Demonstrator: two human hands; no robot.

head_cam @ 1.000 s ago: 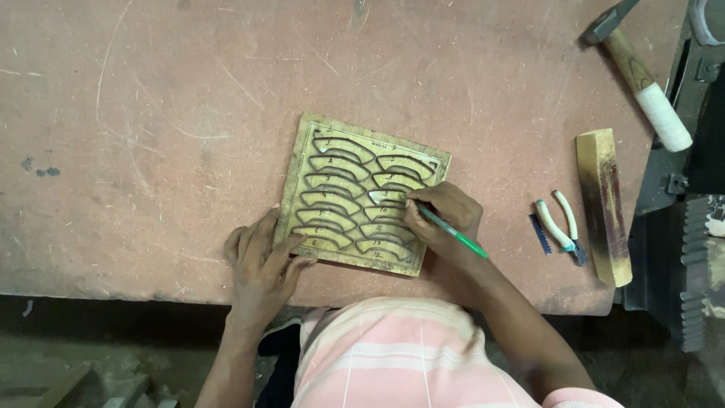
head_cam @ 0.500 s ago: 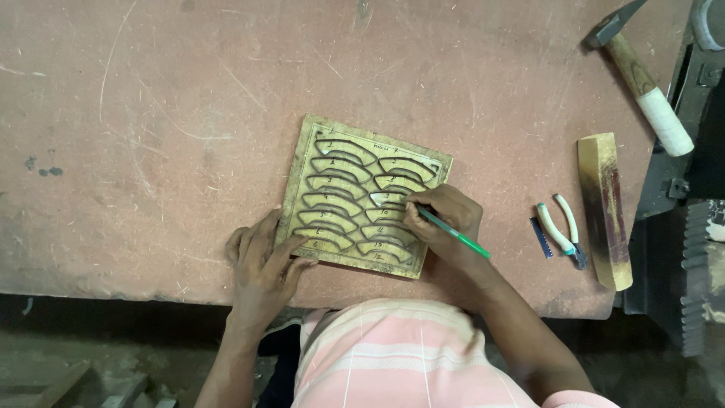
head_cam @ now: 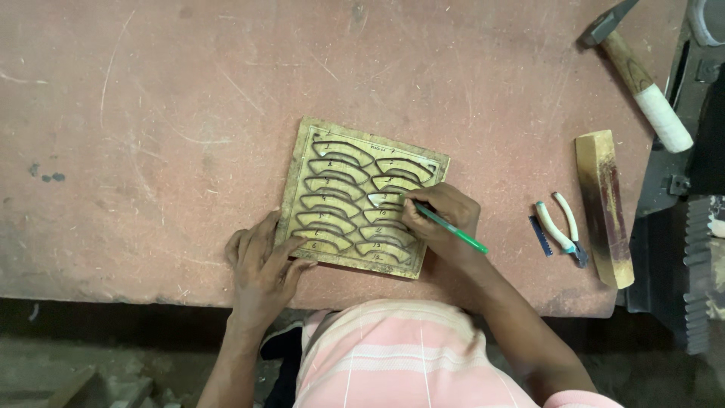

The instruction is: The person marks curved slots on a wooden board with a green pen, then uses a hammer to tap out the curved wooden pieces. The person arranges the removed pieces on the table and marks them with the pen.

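Pen: green pen (head_cam: pixel 451 228) slants across the carved board's (head_cam: pixel 362 198) lower right edge, tip up-left on a curved slot.
Right hand (head_cam: pixel 436 219): fingers clamped around the pen near its tip.
Left hand (head_cam: pixel 260 264): flat, fingers spread, pressing the board's lower left corner to the desk (head_cam: pixel 189 113).

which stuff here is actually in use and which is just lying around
In use: board, held down by the left hand; green pen in the right hand.

Lying about: hammer, pliers, wood block, small blade.
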